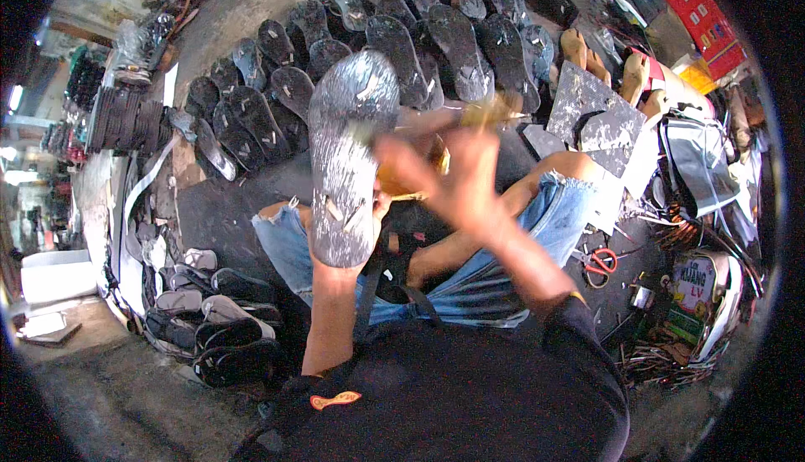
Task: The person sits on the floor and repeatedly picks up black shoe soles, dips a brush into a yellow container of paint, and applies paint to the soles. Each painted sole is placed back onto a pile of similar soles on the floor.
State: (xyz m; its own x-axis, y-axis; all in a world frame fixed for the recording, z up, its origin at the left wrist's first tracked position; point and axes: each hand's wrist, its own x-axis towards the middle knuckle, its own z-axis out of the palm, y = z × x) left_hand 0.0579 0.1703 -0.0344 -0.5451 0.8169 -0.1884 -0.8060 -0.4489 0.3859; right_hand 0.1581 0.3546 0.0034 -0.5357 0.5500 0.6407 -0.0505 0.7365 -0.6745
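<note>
My left hand (382,206) grips a sandal sole (344,185) from behind, holding it up lengthwise over my lap. Its dark face has shiny whitish streaks and small pale tabs; most of the hand is hidden behind it. To the right of the sole, my right hand (465,181) is smeared by motion, its fingers reaching toward the sole's edge. A small greenish blur shows at the sole, but whether the right hand holds a tool cannot be made out. Between the hands is a yellow, shiny object (407,168), partly covered.
Rows of dark soles (402,51) lie ahead. Foot-shaped lasts (635,76) and a spattered grey board (587,110) are at right, red-handled scissors (599,267) nearer. Finished-looking sandals (222,319) are piled at left. A cut-open can (696,294) stands beside thin sticks.
</note>
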